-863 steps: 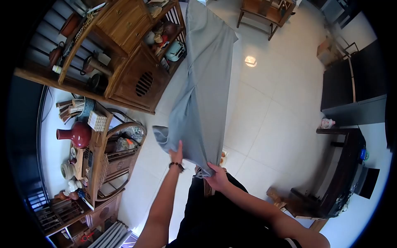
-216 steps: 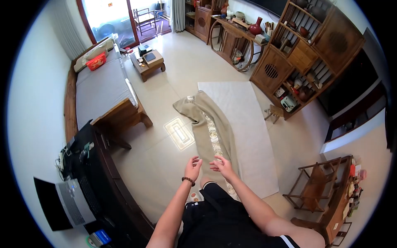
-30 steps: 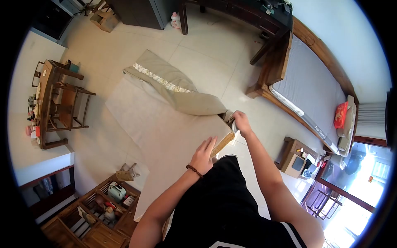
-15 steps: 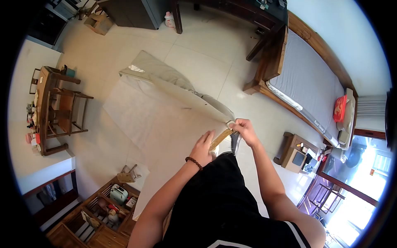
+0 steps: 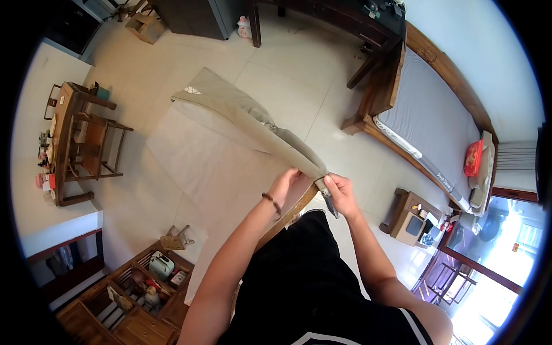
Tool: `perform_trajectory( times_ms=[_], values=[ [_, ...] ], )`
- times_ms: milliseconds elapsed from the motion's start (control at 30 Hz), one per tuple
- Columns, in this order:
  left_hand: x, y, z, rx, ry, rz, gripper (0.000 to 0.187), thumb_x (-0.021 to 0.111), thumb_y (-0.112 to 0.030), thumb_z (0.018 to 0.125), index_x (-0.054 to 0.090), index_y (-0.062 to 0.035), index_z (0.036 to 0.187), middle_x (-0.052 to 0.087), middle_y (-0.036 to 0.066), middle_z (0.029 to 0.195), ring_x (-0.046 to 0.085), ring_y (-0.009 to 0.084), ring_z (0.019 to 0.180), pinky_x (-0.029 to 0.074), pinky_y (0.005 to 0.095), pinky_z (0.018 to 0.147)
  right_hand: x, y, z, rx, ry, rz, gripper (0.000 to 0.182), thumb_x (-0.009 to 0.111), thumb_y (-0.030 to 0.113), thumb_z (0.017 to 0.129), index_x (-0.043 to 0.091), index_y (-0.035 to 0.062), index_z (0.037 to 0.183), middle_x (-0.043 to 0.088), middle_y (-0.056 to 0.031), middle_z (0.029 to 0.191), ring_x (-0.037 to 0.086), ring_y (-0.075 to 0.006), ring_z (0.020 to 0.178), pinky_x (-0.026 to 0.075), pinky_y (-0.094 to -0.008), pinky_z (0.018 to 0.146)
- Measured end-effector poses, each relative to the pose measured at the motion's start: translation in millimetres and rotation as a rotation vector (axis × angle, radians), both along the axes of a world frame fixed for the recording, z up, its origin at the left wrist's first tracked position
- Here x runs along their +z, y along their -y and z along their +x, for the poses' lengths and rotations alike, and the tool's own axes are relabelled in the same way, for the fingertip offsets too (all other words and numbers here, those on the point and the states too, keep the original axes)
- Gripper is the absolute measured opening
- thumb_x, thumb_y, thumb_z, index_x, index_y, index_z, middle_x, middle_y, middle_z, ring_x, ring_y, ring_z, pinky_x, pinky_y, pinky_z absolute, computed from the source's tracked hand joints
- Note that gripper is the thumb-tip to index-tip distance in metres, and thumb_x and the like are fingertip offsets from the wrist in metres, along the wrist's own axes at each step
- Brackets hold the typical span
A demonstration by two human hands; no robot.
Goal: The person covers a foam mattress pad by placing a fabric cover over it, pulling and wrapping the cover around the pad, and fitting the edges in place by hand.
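Note:
A large flat pad, like a thin mattress, with a pale top and a brown side edge, spreads out in front of me. A grey-beige fabric cover lies bunched along its far right side, with a dark strip hanging at the near corner. My right hand is closed on the cover at that corner, thumb on top. My left hand, a beaded bracelet on its wrist, rests on the pad beside the corner. Its fingertips disappear at the cover's edge, so its grip is hidden.
A wooden bed with a grey mattress stands to the right, with a small wooden stool-like table near it. On the left are a desk and chair. Below that stands an open wooden cabinet beside a small stool.
The cover's edge has come nearer over the pad's corner and now reaches my left fingertips. My left hand has shifted slightly up, and my right hand slightly down with the cover.

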State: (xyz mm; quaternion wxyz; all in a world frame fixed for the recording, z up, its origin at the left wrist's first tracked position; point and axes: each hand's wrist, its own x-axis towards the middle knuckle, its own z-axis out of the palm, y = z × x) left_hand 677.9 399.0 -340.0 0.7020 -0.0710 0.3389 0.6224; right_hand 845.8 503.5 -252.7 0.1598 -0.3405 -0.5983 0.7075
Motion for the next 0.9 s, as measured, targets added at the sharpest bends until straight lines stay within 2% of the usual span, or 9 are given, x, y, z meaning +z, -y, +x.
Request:
perform_trajectory(
  times_ms=[133,233,367,467,500,600,700,867,900],
  values=[
    [-11,-26,-4,0.116,-0.04,-0.038,0.032,0.052,-0.027,0.1,0.055,-0.0087,0.127,0.061,0.009,0.12,0.059,0.0207,0.11,0.05,0.0396,0.095,20,13,-15,0.058,0.064,0.283,0.027,0.07,0.016,0.089,0.05,0.0021,0.079,0.048,-0.0034,0.07,0.045,-0.0132,0.068,0.04,-0.0309,0.062],
    [2,-32,4,0.18,-0.065,0.029,0.027,0.051,-0.024,0.101,0.055,-0.0106,0.124,0.064,0.003,0.112,0.06,0.0179,0.106,0.051,0.0377,0.092,17,19,-14,0.096,0.224,0.562,0.027,0.073,0.005,0.069,0.048,0.0008,0.079,0.053,-0.018,0.073,0.052,-0.0386,0.07,0.044,-0.0423,0.064],
    [7,-37,8,0.227,-0.001,0.006,0.027,0.052,-0.025,0.101,0.055,-0.0097,0.123,0.064,0.003,0.11,0.061,0.0177,0.104,0.053,0.0372,0.089,5,30,-15,0.01,0.33,0.762,0.027,0.075,0.007,0.072,0.05,0.0013,0.076,0.055,-0.0185,0.071,0.055,-0.0392,0.069,0.045,-0.0461,0.063],
    [11,-44,4,-0.098,0.024,-0.099,0.037,0.049,-0.042,0.101,0.057,-0.0112,0.121,0.063,0.004,0.114,0.061,0.0176,0.105,0.053,0.0362,0.087,10,39,-28,-0.048,0.26,0.957,0.035,0.079,0.014,0.077,0.047,0.002,0.07,0.05,-0.0159,0.062,0.051,-0.0345,0.056,0.042,-0.0414,0.054],
    [9,-48,1,-0.088,0.08,-0.111,0.042,0.045,-0.049,0.101,0.061,-0.0127,0.115,0.065,0.004,0.11,0.062,0.0175,0.101,0.054,0.0351,0.085,9,41,-31,-0.044,0.254,0.961,0.035,0.079,0.014,0.077,0.047,0.002,0.07,0.05,-0.0159,0.062,0.051,-0.0345,0.056,0.042,-0.0414,0.054],
    [10,-55,-2,-0.065,0.105,-0.037,0.038,0.046,-0.048,0.099,0.063,-0.0146,0.103,0.067,0.002,0.099,0.063,0.016,0.089,0.053,0.0331,0.078,6,46,-33,-0.043,0.235,1.01,0.037,0.081,0.016,0.077,0.048,0.0018,0.07,0.049,-0.0157,0.06,0.048,-0.0339,0.052,0.041,-0.0409,0.052],
    [14,-58,0,-0.013,0.063,0.006,0.03,0.048,-0.038,0.1,0.063,-0.0126,0.102,0.067,0.002,0.097,0.064,0.0162,0.089,0.054,0.0335,0.077,3,45,-31,-0.11,0.224,0.951,0.037,0.081,0.017,0.079,0.049,0.0009,0.07,0.051,-0.0164,0.061,0.046,-0.0317,0.051,0.041,-0.0399,0.051],
    [6,-57,5,0.12,-0.143,-0.071,0.015,0.057,-0.02,0.097,0.061,-0.0085,0.107,0.066,0.004,0.099,0.064,0.0163,0.09,0.055,0.0318,0.077,13,41,-29,-0.34,0.314,0.693,0.037,0.08,0.021,0.083,0.051,-0.0006,0.073,0.048,-0.0129,0.058,0.042,-0.0159,0.053,0.038,-0.035,0.049],
    [36,-55,0,0.247,-0.219,-0.118,0.017,0.062,-0.012,0.092,0.058,-0.0058,0.108,0.065,0.005,0.1,0.066,0.0194,0.09,0.055,0.0316,0.077,17,35,-27,-0.41,0.386,0.651,0.037,0.08,0.022,0.083,0.052,-0.0008,0.074,0.045,-0.0099,0.056,0.04,-0.0115,0.056,0.037,-0.0322,0.05]
  ],
)
